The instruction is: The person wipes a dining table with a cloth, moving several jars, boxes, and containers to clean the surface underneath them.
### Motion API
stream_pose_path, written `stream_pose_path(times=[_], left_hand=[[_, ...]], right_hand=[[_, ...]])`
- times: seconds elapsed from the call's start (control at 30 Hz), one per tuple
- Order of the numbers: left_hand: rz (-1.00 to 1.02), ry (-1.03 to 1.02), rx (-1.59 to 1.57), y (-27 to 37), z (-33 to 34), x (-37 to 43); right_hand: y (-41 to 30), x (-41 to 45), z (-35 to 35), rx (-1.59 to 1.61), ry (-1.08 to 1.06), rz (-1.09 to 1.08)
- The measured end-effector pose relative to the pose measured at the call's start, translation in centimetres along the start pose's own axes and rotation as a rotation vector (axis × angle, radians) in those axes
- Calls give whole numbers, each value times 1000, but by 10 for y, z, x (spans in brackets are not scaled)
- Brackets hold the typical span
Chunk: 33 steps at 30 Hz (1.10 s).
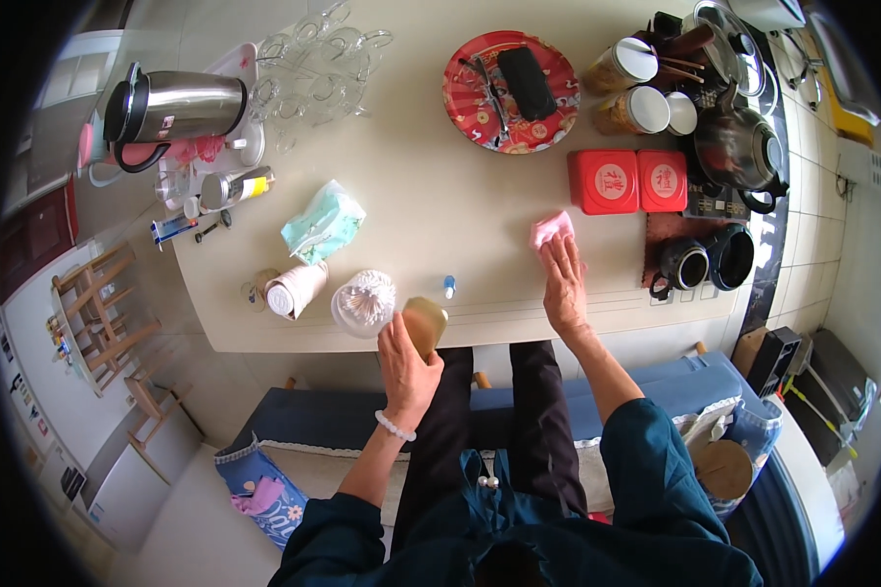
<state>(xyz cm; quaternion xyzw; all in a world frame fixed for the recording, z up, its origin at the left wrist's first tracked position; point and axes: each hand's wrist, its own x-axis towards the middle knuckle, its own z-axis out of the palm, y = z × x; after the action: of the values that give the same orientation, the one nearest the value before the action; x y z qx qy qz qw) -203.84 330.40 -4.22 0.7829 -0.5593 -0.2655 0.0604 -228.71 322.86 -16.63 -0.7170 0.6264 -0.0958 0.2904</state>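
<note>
My left hand grips a gold-coloured oval object at the table's near edge; what it is cannot be told. Beside it stands a clear round container of cotton swabs. My right hand rests with its fingertips on a folded pink cloth lying on the cream table. Between the hands lies a small blue and white bottle. A soft green and white tissue pack and a pale rolled item lie left of the swabs.
Two red square tins stand beyond my right hand, near jars and a dark kettle. A red round tray holds glasses and a black case. Glass cups and a steel jug are far left. Two dark pots sit right.
</note>
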Motion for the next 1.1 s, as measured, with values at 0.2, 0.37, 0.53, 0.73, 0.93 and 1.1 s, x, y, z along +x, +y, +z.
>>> stream_pose_path(times=[0.2, 0.37, 0.53, 0.73, 0.93, 1.1], left_hand=[[16, 116, -352, 73, -30, 89], [77, 66, -450, 173, -19, 144], [49, 83, -438, 225, -5, 197], [33, 64, -518, 233, 11, 200], [-19, 67, -505, 205, 18, 163], [-111, 176, -514, 155, 10, 154]], right_hand=[[-5, -1, -4, -23, -30, -43], [-4, 6, -18, 102, -74, -22], [-8, 6, -24, 97, -80, -56], [-2, 9, -22, -21, -121, -28], [5, 15, -30, 153, -103, -94], [-11, 29, -58, 96, 73, -111]])
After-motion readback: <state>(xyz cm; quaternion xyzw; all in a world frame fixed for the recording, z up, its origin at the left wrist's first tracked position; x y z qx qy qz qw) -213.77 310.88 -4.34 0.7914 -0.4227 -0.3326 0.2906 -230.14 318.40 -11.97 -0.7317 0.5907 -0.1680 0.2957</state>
